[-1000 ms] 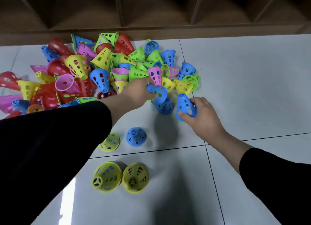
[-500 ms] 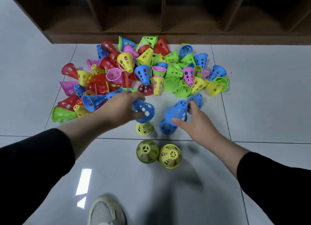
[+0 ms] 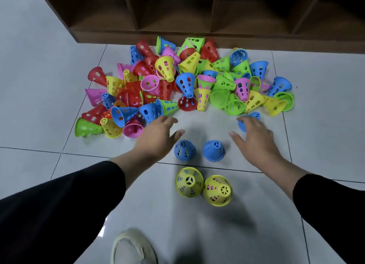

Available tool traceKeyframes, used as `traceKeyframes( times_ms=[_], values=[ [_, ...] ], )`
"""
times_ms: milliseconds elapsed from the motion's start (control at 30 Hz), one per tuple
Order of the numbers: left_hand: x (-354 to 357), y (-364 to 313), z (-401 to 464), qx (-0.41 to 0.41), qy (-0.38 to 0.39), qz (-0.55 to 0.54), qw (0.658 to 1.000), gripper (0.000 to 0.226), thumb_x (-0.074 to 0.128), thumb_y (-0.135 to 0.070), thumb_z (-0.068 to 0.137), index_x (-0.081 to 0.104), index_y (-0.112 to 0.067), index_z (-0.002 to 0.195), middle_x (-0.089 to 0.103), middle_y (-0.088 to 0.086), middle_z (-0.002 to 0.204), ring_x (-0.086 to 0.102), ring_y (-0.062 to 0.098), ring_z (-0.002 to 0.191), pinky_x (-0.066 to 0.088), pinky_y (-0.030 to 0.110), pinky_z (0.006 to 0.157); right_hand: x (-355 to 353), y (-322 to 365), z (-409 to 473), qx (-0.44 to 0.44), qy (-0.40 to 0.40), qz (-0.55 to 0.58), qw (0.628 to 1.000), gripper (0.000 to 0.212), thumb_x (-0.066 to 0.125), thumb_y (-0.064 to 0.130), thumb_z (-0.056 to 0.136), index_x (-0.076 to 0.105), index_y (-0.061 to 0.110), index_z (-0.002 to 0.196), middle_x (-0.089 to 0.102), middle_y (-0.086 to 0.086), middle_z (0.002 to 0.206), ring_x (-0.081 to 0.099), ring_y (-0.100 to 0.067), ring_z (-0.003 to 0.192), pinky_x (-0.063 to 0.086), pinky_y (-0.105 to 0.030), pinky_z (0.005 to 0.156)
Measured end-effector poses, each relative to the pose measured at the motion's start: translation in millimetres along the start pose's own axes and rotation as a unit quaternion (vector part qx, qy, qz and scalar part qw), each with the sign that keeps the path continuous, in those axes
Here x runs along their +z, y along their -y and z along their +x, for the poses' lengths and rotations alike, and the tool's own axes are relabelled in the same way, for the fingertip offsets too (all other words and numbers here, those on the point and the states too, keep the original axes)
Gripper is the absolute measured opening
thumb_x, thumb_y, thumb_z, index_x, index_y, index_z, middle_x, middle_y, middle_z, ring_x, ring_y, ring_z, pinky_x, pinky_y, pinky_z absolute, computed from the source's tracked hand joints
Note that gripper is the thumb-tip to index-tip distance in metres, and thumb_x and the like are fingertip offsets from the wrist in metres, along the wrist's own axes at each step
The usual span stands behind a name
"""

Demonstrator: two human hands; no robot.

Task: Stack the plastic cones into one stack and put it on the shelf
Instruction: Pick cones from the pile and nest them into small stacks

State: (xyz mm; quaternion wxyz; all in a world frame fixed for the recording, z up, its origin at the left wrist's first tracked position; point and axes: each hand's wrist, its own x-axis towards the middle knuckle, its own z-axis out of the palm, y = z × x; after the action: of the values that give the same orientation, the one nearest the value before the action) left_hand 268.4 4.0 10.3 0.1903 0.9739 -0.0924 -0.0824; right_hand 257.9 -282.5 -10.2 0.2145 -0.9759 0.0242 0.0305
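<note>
two blue cones (image 3: 199, 150) upright between left hand (image 3: 158, 137), right hand (image 3: 254, 137); both empty, fingers spread.

Shelf (image 3: 177, 12) runs across the top of the frame, on the floor (image 3: 325, 97). Cone pile (image 3: 187, 85) lies just below the shelf, upper centre, spreading left to right. Below the pile, centre frame: two cones (image 3: 185, 150) (image 3: 213, 150) upright side by side, slightly apart. Below those, another pair (image 3: 189, 181) (image 3: 217, 190), touching each other, right one tilted. Left hand (image 3: 158, 137) sits left of the upper pair, right hand (image 3: 254, 137) to its right; both hands just below the pile's lower edge. One cone (image 3: 249, 119) lies partly behind the right hand. Shoe (image 3: 132, 248) at bottom centre-left.
</note>
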Motion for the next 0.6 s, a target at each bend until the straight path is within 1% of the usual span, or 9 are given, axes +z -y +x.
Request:
traceKeyframes(
  times_ms=[33, 67, 133, 233, 300, 333, 433, 533, 600],
  values=[
    [-0.7, 10.9, 2.6, -0.011, -0.040, 0.012, 0.999, 0.049, 0.054, -0.048, 0.097, 0.056, -0.016, 0.133, 0.059, 0.008, 0.123, 0.058, 0.029, 0.110, 0.049, 0.039, 0.087, 1.6, -10.8, 7.4, 0.006, -0.026, -0.022, 0.999, 0.051, 0.061, 0.044, 0.090, 0.049, 0.022, 0.134, 0.052, -0.005, 0.136, 0.048, -0.031, 0.124, 0.041, -0.048, 0.097],
    [-1.3, 21.9, 6.3, -0.029, -0.067, 0.023, 0.997, 0.047, 0.057, -0.043, 0.096, 0.055, -0.015, 0.132, 0.059, 0.010, 0.122, 0.058, 0.031, 0.108, 0.050, 0.041, 0.085, 2.5, -21.7, 14.3, 0.024, -0.032, -0.034, 0.999, 0.052, 0.064, 0.040, 0.088, 0.048, 0.022, 0.134, 0.049, -0.006, 0.137, 0.046, -0.032, 0.124, 0.042, -0.050, 0.096],
    [-3.9, 37.2, 16.5, -0.090, -0.089, 0.013, 0.992, 0.048, 0.060, -0.037, 0.094, 0.051, -0.015, 0.135, 0.056, 0.013, 0.124, 0.058, 0.034, 0.105, 0.049, 0.044, 0.084, 3.0, -41.4, 26.1, 0.067, -0.014, -0.029, 0.997, 0.063, 0.068, 0.037, 0.085, 0.041, 0.022, 0.141, 0.041, -0.006, 0.144, 0.041, -0.034, 0.129, 0.044, -0.055, 0.098],
    [-2.2, 55.1, 39.8, -0.212, -0.094, -0.035, 0.972, 0.051, 0.060, -0.039, 0.091, 0.046, -0.014, 0.133, 0.052, 0.017, 0.123, 0.060, 0.037, 0.100, 0.049, 0.046, 0.086, 5.4, -60.4, 41.9, 0.109, 0.029, 0.012, 0.994, 0.080, 0.070, 0.035, 0.087, 0.027, 0.019, 0.152, 0.030, -0.009, 0.154, 0.034, -0.036, 0.138, 0.038, -0.055, 0.108],
    [0.9, 65.2, 55.2, -0.283, -0.074, -0.041, 0.955, 0.054, 0.059, -0.044, 0.091, 0.043, -0.012, 0.131, 0.054, 0.019, 0.120, 0.063, 0.041, 0.096, 0.050, 0.046, 0.083, 8.1, -63.2, 50.4, 0.125, 0.065, 0.051, 0.989, 0.084, 0.070, 0.031, 0.088, 0.022, 0.016, 0.155, 0.028, -0.011, 0.156, 0.035, -0.036, 0.140, 0.035, -0.049, 0.111],
    [2.7, 68.7, 61.5, -0.305, -0.062, -0.035, 0.950, 0.054, 0.058, -0.046, 0.092, 0.042, -0.011, 0.130, 0.057, 0.019, 0.117, 0.062, 0.041, 0.096, 0.049, 0.044, 0.079, 9.6, -63.0, 52.9, 0.129, 0.079, 0.060, 0.987, 0.084, 0.070, 0.031, 0.089, 0.021, 0.015, 0.155, 0.029, -0.013, 0.156, 0.036, -0.035, 0.139, 0.035, -0.047, 0.111],
    [9.4, 74.9, 73.9, -0.316, -0.027, 0.001, 0.948, 0.050, 0.051, -0.047, 0.096, 0.043, -0.010, 0.129, 0.065, 0.016, 0.102, 0.061, 0.037, 0.095, 0.046, 0.039, 0.071, 13.3, -62.4, 60.2, 0.137, 0.092, 0.070, 0.984, 0.076, 0.067, 0.030, 0.092, 0.025, 0.018, 0.153, 0.041, -0.018, 0.148, 0.046, -0.037, 0.131, 0.042, -0.045, 0.103],
    [14.9, 75.7, 79.9, -0.301, -0.030, 0.005, 0.953, 0.045, 0.050, -0.046, 0.097, 0.043, -0.012, 0.126, 0.065, 0.014, 0.094, 0.061, 0.036, 0.086, 0.045, 0.038, 0.066, 19.4, -62.2, 66.6, 0.158, 0.082, 0.086, 0.980, 0.058, 0.066, 0.030, 0.092, 0.039, 0.018, 0.142, 0.053, -0.018, 0.135, 0.056, -0.038, 0.116, 0.048, -0.042, 0.091],
    [16.0, 75.9, 84.2, -0.299, -0.026, 0.013, 0.954, 0.043, 0.050, -0.046, 0.097, 0.044, -0.013, 0.123, 0.065, 0.014, 0.091, 0.060, 0.035, 0.083, 0.043, 0.038, 0.064, 24.2, -60.4, 68.7, 0.175, 0.092, 0.094, 0.976, 0.050, 0.066, 0.032, 0.092, 0.044, 0.018, 0.136, 0.058, -0.017, 0.128, 0.058, -0.037, 0.108, 0.047, -0.038, 0.083]
  ],
)
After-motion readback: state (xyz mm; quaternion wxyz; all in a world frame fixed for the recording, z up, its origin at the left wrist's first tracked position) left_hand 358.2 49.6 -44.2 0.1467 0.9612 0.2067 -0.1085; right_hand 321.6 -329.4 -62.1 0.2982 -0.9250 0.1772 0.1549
